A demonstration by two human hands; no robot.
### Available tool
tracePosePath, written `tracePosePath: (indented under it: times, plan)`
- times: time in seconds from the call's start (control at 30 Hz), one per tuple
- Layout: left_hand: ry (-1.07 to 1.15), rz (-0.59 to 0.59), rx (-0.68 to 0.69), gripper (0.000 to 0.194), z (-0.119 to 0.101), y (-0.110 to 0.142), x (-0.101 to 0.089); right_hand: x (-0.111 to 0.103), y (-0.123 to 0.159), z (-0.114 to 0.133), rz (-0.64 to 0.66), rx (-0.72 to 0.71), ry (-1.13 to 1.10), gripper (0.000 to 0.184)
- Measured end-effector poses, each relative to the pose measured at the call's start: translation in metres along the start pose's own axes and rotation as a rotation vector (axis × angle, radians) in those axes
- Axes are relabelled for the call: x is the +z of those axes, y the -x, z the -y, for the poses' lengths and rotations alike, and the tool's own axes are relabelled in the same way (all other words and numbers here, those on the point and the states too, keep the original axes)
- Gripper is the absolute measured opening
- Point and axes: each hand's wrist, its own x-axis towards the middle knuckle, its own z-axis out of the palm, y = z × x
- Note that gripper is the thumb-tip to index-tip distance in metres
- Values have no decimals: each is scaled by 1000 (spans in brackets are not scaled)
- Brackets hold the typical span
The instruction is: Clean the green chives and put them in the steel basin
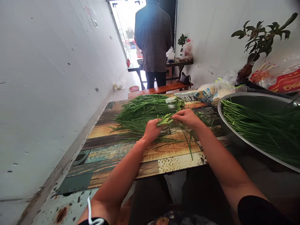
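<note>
via feed i see l hand [152, 128] gripping green stalks [166, 120], axis approx l-r, r hand [186, 118] pinched at r end, hold unclear.

The only view looks from the person's head, forward and steeply down along both forearms [124, 170], with the left hand [152, 130] and right hand [187, 118] near mid-frame. The patterned table [103, 155] lies close below; the metal bowl [255, 102] is near, cut by the right edge. A doorway [124, 17], seemingly glazed though glare blurs it, stands well beyond.
</note>
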Motion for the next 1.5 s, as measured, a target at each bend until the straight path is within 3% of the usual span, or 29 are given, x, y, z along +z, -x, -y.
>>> tracePosePath:
  times: [0.13,0.23,0.4,0.53,0.7,0.83,1.0,1.13,1.27,1.37,1.5]
  plan:
    - [-1,-30,6,33,3,0,1,-13,-8,-4,-194,9,-169,48]
    - [-32,-25,18,29,2,1,1,-13,-11,-9,-258,-10,-100,55]
    - [-73,-2,36,21,-2,3,1,15,-8,-14,-183,-83,179,53]
    - [-96,-14,32,21,-3,3,1,26,-6,-14,-81,-139,200,41]
    - [-84,-25,41,16,-2,4,1,14,-7,-12,-235,-158,147,41]
    - [-63,-52,52,13,-2,4,2,3,-11,-15,-340,-80,190,51]
    - [-5,-107,32,21,0,3,3,-14,-17,-22,-493,-85,532,17]
    - [150,-183,-63,27,1,3,2,-23,-16,-23,-369,42,924,20]
    - [307,-273,-143,31,-2,2,2,-23,-13,-22,-223,156,1097,19]
    - [286,-336,-134,34,-3,1,1,-18,-11,-23,-146,133,1168,21]
    - [243,-385,-93,33,-2,0,1,-11,-11,-23,-139,61,1209,26]
